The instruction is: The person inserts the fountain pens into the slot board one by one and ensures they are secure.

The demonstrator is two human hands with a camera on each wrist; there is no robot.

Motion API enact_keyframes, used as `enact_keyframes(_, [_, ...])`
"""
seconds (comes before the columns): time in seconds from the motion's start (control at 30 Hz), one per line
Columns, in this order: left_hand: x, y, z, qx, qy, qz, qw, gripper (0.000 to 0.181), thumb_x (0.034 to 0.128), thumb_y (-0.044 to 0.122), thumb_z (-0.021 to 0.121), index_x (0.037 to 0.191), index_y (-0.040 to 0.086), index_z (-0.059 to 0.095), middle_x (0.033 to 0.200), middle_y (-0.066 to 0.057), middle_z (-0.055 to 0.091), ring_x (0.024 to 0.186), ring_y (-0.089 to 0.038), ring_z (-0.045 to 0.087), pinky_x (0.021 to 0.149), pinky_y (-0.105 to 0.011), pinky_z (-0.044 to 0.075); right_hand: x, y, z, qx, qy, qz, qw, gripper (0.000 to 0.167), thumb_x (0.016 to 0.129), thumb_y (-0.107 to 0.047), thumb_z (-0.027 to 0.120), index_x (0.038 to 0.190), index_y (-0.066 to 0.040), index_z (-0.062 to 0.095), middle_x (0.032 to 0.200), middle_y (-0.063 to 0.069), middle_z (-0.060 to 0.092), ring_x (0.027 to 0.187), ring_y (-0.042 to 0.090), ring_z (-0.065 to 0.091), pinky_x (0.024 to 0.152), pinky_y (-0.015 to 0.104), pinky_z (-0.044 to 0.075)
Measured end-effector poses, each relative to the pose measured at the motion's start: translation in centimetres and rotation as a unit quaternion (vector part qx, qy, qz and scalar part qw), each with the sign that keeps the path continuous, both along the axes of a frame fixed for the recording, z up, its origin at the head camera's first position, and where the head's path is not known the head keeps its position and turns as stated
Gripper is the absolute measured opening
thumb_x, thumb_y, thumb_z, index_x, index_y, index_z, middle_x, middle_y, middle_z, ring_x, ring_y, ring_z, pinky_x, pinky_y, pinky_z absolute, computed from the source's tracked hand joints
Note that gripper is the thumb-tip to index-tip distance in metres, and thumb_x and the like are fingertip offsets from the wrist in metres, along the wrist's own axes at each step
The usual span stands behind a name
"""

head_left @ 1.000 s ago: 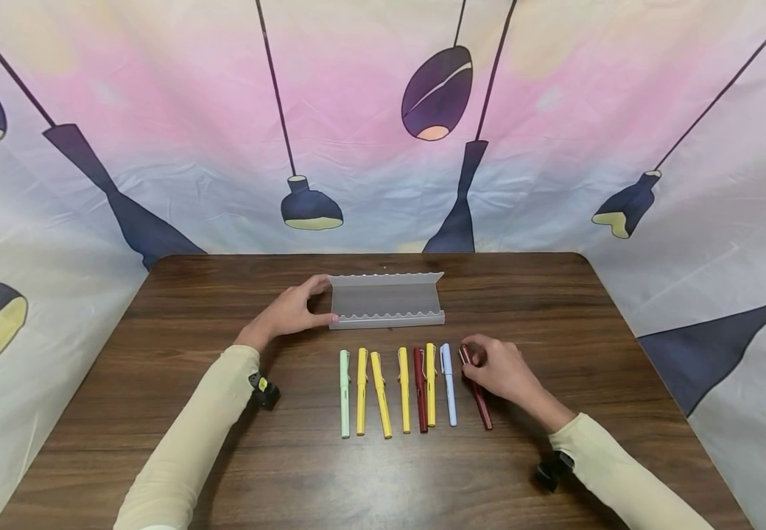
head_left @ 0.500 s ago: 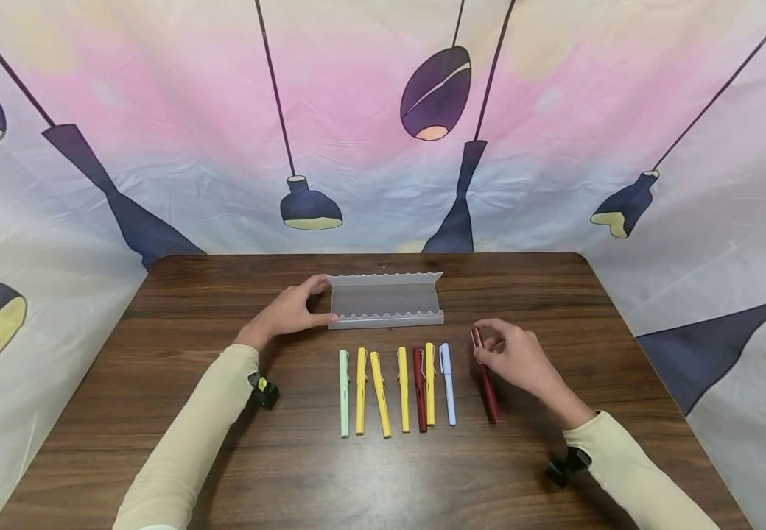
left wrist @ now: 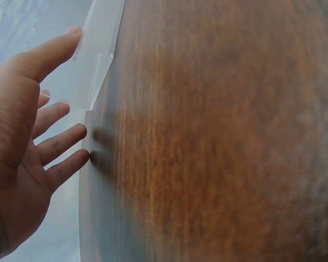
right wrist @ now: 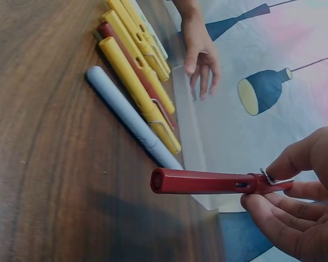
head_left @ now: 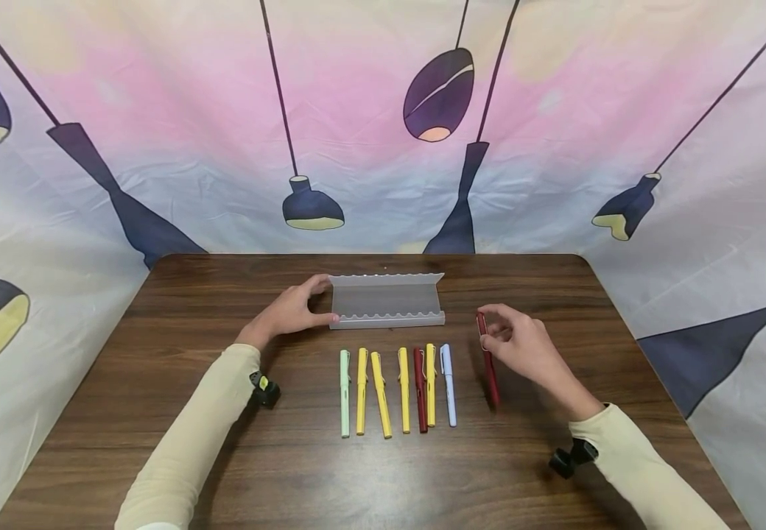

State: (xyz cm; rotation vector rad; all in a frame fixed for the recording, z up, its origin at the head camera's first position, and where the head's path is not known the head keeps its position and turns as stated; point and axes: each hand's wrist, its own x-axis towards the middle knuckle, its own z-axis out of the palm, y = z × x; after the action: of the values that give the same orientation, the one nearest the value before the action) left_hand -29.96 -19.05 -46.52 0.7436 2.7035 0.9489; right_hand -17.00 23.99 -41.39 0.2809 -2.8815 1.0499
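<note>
A translucent tray (head_left: 386, 321) with scalloped edges stands at the back of the table. My left hand (head_left: 293, 308) grips its left end, thumb on the near corner and fingers at the far one; the left wrist view shows the thumb of this hand (left wrist: 22, 125) against the plastic (left wrist: 101, 33). To the right of the tray my right hand (head_left: 522, 346) pinches a dark red pen (head_left: 491, 379) near its clip end. In the right wrist view this pen (right wrist: 202, 182) is off the table, its shadow below it, between thumb and fingers of the hand (right wrist: 300, 202).
In front of the tray lie a light green pen (head_left: 345, 394), several yellow pens (head_left: 361, 394), another dark red pen (head_left: 420, 394) and a light blue pen (head_left: 450, 390), roughly side by side. The wooden table (head_left: 290, 478) ends at a printed cloth (head_left: 370, 147) behind.
My right hand has moved away from the row, to the right and toward the back, lifting the dark red pen with it. The left hand and the tray have stayed in place.
</note>
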Motion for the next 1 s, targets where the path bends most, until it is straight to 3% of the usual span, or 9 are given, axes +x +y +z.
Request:
enact_keyframes(0.3, [-0.2, -0.1, -0.1, -0.004, -0.007, 0.007, 0.9999, 0.093, 0.0875, 0.050, 0.079, 0.158, 0.009, 0.033, 0.155, -0.019, 0.047, 0.142, -0.035, 0.046, 0.115, -0.058, 0.037, -0.9, 0.2, 1.1, -0.053, 0.068, 0.018, 0.9962, 0.045, 0.092, -0.006, 0.074, 0.136, -0.010, 0.062, 0.097, 0.010, 0.077, 0.081, 0.021, 0.075, 0.065, 0.029, 0.056])
enact_keyframes(0.53, [-0.3, -0.1, -0.1, -0.001, -0.005, 0.004, 1.0000, 0.093, 0.0877, 0.051, 0.079, 0.157, 0.010, 0.033, 0.155, -0.019, 0.047, 0.142, -0.036, 0.047, 0.115, -0.058, 0.037, -1.9, 0.0, 1.4, -0.091, 0.100, 0.011, 0.9908, 0.045, 0.093, -0.006, 0.075, 0.135, -0.012, 0.063, 0.103, 0.012, 0.078, 0.089, 0.024, 0.076, 0.071, 0.018, 0.056])
enact_keyframes(1.0, [0.0, 0.0, -0.1, 0.001, -0.001, 0.003, 1.0000, 0.095, 0.0877, 0.050, 0.079, 0.158, 0.006, 0.033, 0.155, -0.020, 0.047, 0.141, -0.037, 0.047, 0.114, -0.060, 0.036, -5.2, -1.2, 1.4, -0.112, 0.134, 0.024, 0.9843, 0.044, 0.095, -0.011, 0.075, 0.137, -0.012, 0.062, 0.105, 0.012, 0.077, 0.091, 0.025, 0.075, 0.074, 0.016, 0.055])
